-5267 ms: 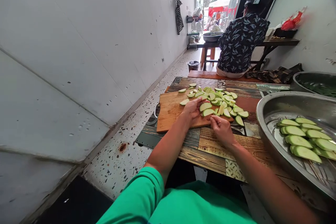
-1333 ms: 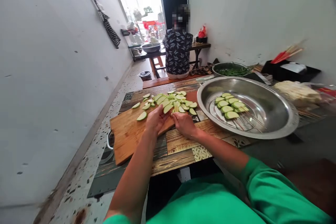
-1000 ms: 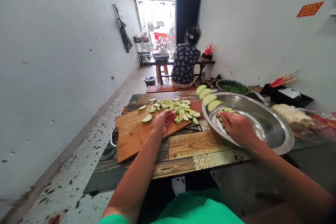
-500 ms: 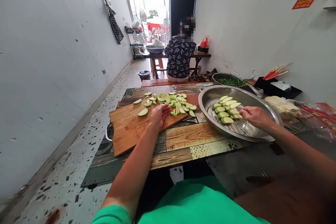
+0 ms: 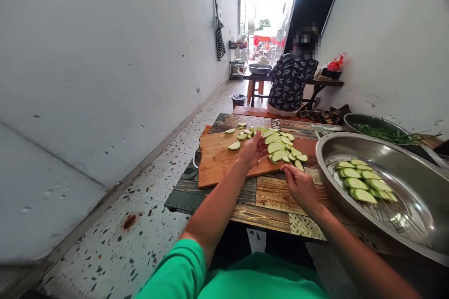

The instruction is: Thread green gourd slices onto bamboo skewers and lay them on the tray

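Observation:
My left hand [image 5: 250, 152] is over the wooden cutting board [image 5: 217, 163], palm turned right, fingers stretched out and holding nothing visible. Beside it, pale green zucchini slices [image 5: 234, 145] lie scattered on the board. My right hand [image 5: 300, 187] is pinched shut near the board's right corner. A lined-up row of zucchini slices [image 5: 276, 147] runs out from its fingertips, as if on a skewer; the stick itself is hard to make out. To the right, the large steel basin [image 5: 396, 149] holds zucchini skewers [image 5: 370, 183] side by side, their bare stick ends toward me.
Behind the basin stands a metal bowl of green vegetables [image 5: 380, 133]. A person [image 5: 291, 79] sits on the bench ahead, back to me, at another table with a basin [image 5: 259, 69]. A bin [image 5: 238, 99] stands on the floor.
My right hand has moved left from the steel basin to the cutting board, and the lined-up slices now show there. My left hand stays by the slices. The view has swung left.

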A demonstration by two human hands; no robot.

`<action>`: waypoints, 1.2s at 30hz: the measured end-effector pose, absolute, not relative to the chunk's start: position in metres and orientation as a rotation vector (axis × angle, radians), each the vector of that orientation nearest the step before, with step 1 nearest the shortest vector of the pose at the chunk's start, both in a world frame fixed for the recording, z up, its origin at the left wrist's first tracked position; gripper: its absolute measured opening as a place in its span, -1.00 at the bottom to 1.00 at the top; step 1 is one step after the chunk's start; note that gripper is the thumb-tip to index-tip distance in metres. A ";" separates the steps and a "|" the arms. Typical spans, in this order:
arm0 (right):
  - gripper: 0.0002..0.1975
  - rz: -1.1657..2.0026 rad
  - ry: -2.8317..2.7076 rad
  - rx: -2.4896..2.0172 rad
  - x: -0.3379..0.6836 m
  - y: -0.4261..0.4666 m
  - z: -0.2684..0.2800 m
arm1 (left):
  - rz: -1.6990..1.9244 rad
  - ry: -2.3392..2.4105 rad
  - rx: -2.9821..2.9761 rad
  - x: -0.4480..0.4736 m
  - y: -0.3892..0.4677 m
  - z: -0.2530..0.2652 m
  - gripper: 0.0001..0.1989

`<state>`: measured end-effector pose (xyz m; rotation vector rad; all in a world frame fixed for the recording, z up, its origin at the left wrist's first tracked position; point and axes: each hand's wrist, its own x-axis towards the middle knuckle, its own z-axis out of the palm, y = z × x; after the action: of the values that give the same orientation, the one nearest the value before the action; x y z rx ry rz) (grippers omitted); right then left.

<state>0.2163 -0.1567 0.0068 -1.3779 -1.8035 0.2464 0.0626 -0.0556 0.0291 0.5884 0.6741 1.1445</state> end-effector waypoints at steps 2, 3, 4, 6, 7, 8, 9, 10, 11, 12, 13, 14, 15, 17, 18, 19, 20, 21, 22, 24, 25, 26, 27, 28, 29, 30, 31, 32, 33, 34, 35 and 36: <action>-0.81 0.308 -1.837 -1.372 0.215 -0.150 0.001 | 1.177 0.663 0.607 0.063 -0.054 0.027 -0.75; -0.82 0.326 -1.847 -1.373 0.216 -0.151 -0.001 | 1.177 0.661 0.621 0.064 -0.054 0.025 -0.79; -0.83 0.328 -1.851 -1.376 0.216 -0.154 -0.002 | 1.167 0.664 0.631 0.064 -0.054 0.023 -0.81; -0.80 0.299 -1.843 -1.386 0.217 -0.167 0.001 | 1.138 0.695 0.638 0.066 -0.053 0.021 -0.81; -0.78 0.277 -1.838 -1.397 0.219 -0.176 0.006 | 1.130 0.718 0.638 0.066 -0.053 0.020 -0.80; -0.76 0.248 -1.832 -1.415 0.223 -0.186 0.013 | 1.131 0.746 0.633 0.065 -0.053 0.020 -0.78; -0.75 0.221 -1.840 -1.446 0.230 -0.197 0.022 | 1.142 0.778 0.625 0.064 -0.053 0.020 -0.75; -0.74 0.171 -1.839 -1.493 0.240 -0.207 0.034 | 1.160 0.802 0.617 0.063 -0.053 0.020 -0.75; -0.73 0.112 -1.840 -1.563 0.253 -0.217 0.046 | 1.190 0.828 0.602 0.062 -0.053 0.021 -0.76; -0.72 0.063 -1.845 -1.673 0.269 -0.226 0.059 | 1.212 0.842 0.590 0.061 -0.052 0.023 -0.78; -0.71 -0.001 -1.836 -1.798 0.287 -0.233 0.071 | 1.215 0.849 0.585 0.060 -0.052 0.024 -0.81; -0.71 -0.067 -1.821 -1.933 0.307 -0.238 0.081 | 1.212 0.859 0.585 0.060 -0.051 0.024 -0.83; -0.72 -0.111 -1.826 -2.085 0.328 -0.241 0.089 | 1.200 0.866 0.592 0.060 -0.052 0.025 -0.85; -0.71 -0.090 -1.847 -2.399 0.367 -0.239 0.097 | 1.171 0.878 0.625 0.061 -0.052 0.025 -0.87; -0.70 -0.042 -1.888 -2.495 0.383 -0.235 0.098 | 1.157 0.883 0.649 0.061 -0.053 0.024 -0.88; -0.69 0.007 -1.917 -2.564 0.397 -0.230 0.096 | 1.147 0.888 0.673 0.062 -0.053 0.023 -0.88; -0.69 0.026 -1.935 -2.590 0.407 -0.224 0.093 | 1.137 0.893 0.697 0.062 -0.053 0.021 -0.88; -0.68 0.034 -1.959 -2.602 0.413 -0.218 0.089 | 1.130 0.900 0.717 0.062 -0.052 0.019 -0.89; -0.67 0.029 -1.984 -2.611 0.417 -0.213 0.084 | 1.124 0.909 0.731 0.062 -0.051 0.017 -0.89; -0.66 0.015 -2.009 -2.624 0.418 -0.207 0.077 | 1.112 0.924 0.750 0.061 -0.050 0.013 -0.89; -0.64 0.017 -2.007 -2.628 0.417 -0.207 0.074 | 1.103 0.930 0.758 0.060 -0.049 0.011 -0.89; -0.63 0.023 -2.000 -2.627 0.414 -0.208 0.072 | 1.092 0.943 0.762 0.059 -0.048 0.009 -0.90; -0.62 0.030 -1.992 -2.622 0.412 -0.210 0.072 | 1.071 0.955 0.769 0.058 -0.047 0.007 -0.89; -0.59 0.022 -1.971 -2.624 0.410 -0.212 0.073 | 1.072 0.974 0.768 0.057 -0.045 0.006 -0.90; -0.55 -0.011 -1.935 -2.625 0.409 -0.216 0.076 | 1.078 0.976 0.771 0.057 -0.044 0.005 -0.90; -0.51 -0.077 -1.879 -2.624 0.411 -0.220 0.080 | 1.080 1.002 0.772 0.056 -0.042 0.004 -0.91; -0.49 -0.153 -1.819 -2.610 0.416 -0.225 0.085 | 1.071 1.019 0.782 0.055 -0.041 0.003 -0.91; -0.48 -0.207 -1.746 -2.589 0.424 -0.230 0.091 | 1.076 1.032 0.789 0.055 -0.039 0.003 -0.90; -0.48 -0.214 -1.658 -2.570 0.436 -0.236 0.097 | 1.077 1.046 0.792 0.055 -0.039 0.003 -0.91; -0.48 -0.189 -1.562 -2.551 0.451 -0.243 0.102 | 1.074 1.055 0.797 0.055 -0.038 0.002 -0.91; -0.49 -0.139 -1.434 -2.545 0.469 -0.250 0.105 | 1.071 1.061 0.802 0.055 -0.038 0.002 -0.91; -0.48 -0.123 -1.308 -2.535 0.488 -0.257 0.107 | 1.066 1.063 0.808 0.055 -0.038 0.002 -0.91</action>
<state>0.4881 -0.2571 0.1068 -2.5346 -1.3079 -0.1230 0.0548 -0.0383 0.0019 0.8080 1.0632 1.0657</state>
